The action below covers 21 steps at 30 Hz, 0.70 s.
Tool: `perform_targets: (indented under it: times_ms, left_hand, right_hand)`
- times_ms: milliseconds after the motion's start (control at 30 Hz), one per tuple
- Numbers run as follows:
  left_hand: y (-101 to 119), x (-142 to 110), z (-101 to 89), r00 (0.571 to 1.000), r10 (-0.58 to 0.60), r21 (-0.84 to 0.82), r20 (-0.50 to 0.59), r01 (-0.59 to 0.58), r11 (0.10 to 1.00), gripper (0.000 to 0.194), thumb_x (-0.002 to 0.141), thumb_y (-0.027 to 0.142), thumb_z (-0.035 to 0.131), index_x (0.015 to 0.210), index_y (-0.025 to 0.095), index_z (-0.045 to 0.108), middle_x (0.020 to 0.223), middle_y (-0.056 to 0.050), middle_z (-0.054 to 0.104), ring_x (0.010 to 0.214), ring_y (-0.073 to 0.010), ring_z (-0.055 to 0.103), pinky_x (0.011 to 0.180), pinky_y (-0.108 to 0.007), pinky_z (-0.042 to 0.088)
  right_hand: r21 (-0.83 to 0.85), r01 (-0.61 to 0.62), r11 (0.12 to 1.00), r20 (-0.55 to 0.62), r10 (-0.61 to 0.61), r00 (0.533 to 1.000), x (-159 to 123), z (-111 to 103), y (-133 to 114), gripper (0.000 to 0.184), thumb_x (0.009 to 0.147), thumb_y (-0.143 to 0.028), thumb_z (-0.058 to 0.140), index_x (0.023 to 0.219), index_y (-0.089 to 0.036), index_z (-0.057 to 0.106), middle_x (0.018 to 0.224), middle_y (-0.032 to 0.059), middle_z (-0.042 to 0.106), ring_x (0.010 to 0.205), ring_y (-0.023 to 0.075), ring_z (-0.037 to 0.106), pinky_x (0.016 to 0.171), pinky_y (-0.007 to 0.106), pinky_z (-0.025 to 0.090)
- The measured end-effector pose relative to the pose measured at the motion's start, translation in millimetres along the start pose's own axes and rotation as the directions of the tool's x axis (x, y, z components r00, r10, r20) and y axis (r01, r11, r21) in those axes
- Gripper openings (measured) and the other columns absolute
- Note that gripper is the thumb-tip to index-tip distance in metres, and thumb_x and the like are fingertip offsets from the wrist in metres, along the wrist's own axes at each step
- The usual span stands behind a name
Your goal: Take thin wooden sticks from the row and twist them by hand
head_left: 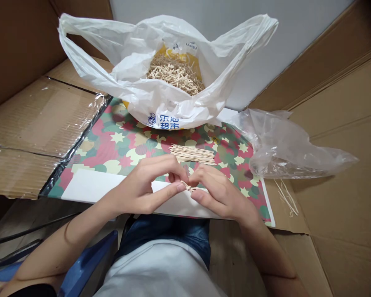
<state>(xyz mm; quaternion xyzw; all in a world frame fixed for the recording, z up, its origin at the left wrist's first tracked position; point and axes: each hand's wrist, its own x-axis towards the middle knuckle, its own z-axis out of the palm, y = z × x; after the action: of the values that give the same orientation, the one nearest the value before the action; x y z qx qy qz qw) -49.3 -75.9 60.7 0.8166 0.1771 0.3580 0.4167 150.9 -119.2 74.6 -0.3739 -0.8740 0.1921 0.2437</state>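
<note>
My left hand (148,185) and my right hand (218,192) meet over the near edge of a camouflage-patterned board (111,144). Both pinch a small pale wooden piece (187,187) between their fingertips. Just beyond my fingers a neat bundle of thin wooden sticks (193,154) lies flat on the board. Further back stands a white plastic shopping bag (160,82), open at the top and filled with several small wooden pieces (174,74).
A crumpled clear plastic bag (284,144) lies at the right of the board. A few loose sticks (287,198) rest on the cardboard (343,165) beside it. Cardboard wrapped with tape (34,123) lies on the left. A blue object (86,264) is beside my lap.
</note>
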Motion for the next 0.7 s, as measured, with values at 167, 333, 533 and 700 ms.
perform_targets:
  times_ms: [167, 333, 533, 700]
  left_hand:
    - [-1, -3, -1.6, 1.000, -0.005, 0.075, -0.012, 0.006, 0.997, 0.004, 0.082, 0.015, 0.055, 0.085, 0.015, 0.058, 0.074, -0.002, 0.059, 0.068, -0.0108, 0.051, 0.063, -0.021, 0.042]
    - [-1, -3, -0.5, 0.999, 0.044, 0.156, 0.001, -0.044, 0.987, 0.004, 0.083, 0.015, 0.054, 0.085, 0.015, 0.058, 0.073, -0.003, 0.057, 0.067, -0.0123, 0.049, 0.062, -0.024, 0.040]
    - [1, -4, -1.8, 0.994, 0.106, 0.206, 0.022, -0.108, 0.973, 0.008, 0.083, 0.012, 0.051, 0.085, 0.016, 0.058, 0.072, -0.003, 0.055, 0.065, -0.0121, 0.049, 0.059, -0.023, 0.040]
    - [-1, -6, -1.8, 0.990, 0.134, 0.226, 0.035, -0.138, 0.964, 0.012, 0.083, 0.009, 0.049, 0.087, 0.017, 0.058, 0.074, -0.004, 0.056, 0.066, -0.0126, 0.050, 0.059, -0.023, 0.041]
  right_hand:
    - [-0.005, -0.074, 0.997, -0.156, 0.073, 0.985, -7, -5, 0, 0.016, 0.091, -0.031, 0.040, 0.089, -0.019, 0.049, 0.077, 0.0034, 0.056, 0.075, 0.0173, 0.049, 0.071, 0.033, 0.039]
    - [-0.059, -0.077, 0.995, -0.098, 0.071, 0.993, -1, 2, -11, 0.013, 0.089, -0.029, 0.044, 0.087, -0.018, 0.050, 0.078, 0.0035, 0.057, 0.077, 0.0179, 0.048, 0.072, 0.033, 0.038]
    - [0.182, -0.192, 0.964, -0.021, 0.199, 0.980, 6, 7, -14, 0.012, 0.089, -0.025, 0.042, 0.081, -0.019, 0.048, 0.079, 0.0013, 0.055, 0.078, 0.0151, 0.047, 0.072, 0.029, 0.039]
    - [0.406, -0.326, 0.854, 0.194, 0.268, 0.944, 7, 8, -7, 0.015, 0.090, -0.024, 0.038, 0.079, -0.020, 0.047, 0.078, -0.0005, 0.054, 0.081, 0.0140, 0.049, 0.070, 0.027, 0.041]
